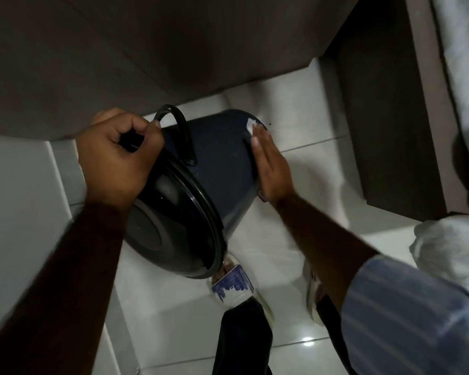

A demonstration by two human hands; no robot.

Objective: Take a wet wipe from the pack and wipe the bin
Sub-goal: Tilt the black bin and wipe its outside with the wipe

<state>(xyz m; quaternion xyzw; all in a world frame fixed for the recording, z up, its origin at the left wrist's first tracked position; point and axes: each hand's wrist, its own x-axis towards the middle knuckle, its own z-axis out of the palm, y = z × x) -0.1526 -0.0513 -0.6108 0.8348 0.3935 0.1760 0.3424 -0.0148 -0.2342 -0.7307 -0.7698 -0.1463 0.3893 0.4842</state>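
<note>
A dark blue bin [217, 158] with a black lid [171, 212] is tilted over the white tiled floor, its lid end toward me. My left hand [117, 158] is closed around the lid's rim at the hinge, beside the black carry handle [182, 131]. My right hand [271, 166] lies flat on the bin's right side, fingers together, pressing a white wet wipe [252, 127] against the wall near the bin's base. Only a corner of the wipe shows past the fingertips. The wipe pack is not in view.
Dark cabinet fronts [146, 50] stand behind the bin, and a dark panel [385, 117] rises at the right. A crumpled white bag [452, 247] lies at the right edge. My feet in slippers [232, 285] stand on the glossy floor tiles [295, 253] below the bin.
</note>
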